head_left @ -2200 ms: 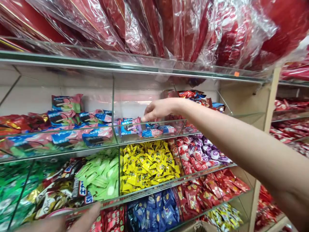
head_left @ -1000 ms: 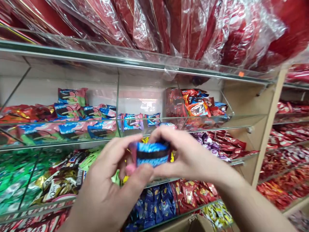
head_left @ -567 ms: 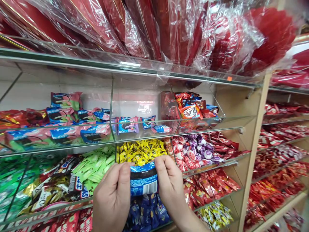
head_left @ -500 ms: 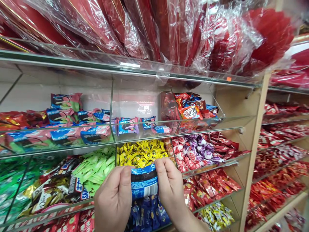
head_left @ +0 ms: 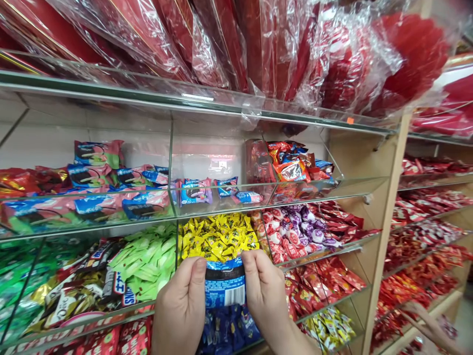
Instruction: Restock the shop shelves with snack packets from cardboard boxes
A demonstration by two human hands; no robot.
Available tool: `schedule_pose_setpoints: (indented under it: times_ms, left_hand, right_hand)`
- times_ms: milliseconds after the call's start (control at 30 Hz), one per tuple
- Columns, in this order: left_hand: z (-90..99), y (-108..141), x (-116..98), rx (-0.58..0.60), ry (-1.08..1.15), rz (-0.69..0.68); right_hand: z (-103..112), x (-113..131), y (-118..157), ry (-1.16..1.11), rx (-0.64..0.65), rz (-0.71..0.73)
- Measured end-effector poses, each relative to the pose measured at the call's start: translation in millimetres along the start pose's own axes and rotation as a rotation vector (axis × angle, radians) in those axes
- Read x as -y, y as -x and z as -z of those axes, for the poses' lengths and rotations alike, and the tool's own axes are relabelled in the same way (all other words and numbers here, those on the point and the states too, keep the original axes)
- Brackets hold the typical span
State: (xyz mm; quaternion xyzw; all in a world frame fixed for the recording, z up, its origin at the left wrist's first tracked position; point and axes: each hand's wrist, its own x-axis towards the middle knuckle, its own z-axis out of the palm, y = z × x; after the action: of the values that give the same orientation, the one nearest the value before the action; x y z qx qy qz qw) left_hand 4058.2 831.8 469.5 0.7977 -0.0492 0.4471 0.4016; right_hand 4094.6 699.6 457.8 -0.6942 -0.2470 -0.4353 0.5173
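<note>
A blue wrapped packet (head_left: pixel 224 285) with a barcode and small white print is held upright between both hands. My left hand (head_left: pixel 181 305) pinches its left edge, thumb on the near face. On the right edge, my right hand (head_left: pixel 266 296) grips with thumb and bent fingers. Just behind the packet's top are yellow wrapped candies (head_left: pixel 221 234) in a shelf compartment. Dark blue packets (head_left: pixel 231 329) lie below it.
Clear-fronted shelves (head_left: pixel 207 209) hold green candies (head_left: pixel 151 261), red and purple candies (head_left: pixel 295 229) and pink-blue packets (head_left: pixel 98 154). Plastic-wrapped red items (head_left: pixel 207 44) fill the top. Another person's hand (head_left: pixel 430 323) shows at the lower right.
Both my hands and the blue packet have shifted slightly right and down, still together. Another person's hand has come into view at the lower right.
</note>
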Motion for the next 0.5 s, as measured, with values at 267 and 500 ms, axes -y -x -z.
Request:
schedule_pose_setpoints:
  times_ms: [267,500]
  left_hand:
    - [-0.9,3,1,0.008,0.051,-0.099]
    - [-3.8,8,6,-0.028,0.029,-0.140]
  right_hand:
    - [4,-4,1,0.058,-0.009,0.080]
    - [11,-1,3,0.098,-0.002,0.138]
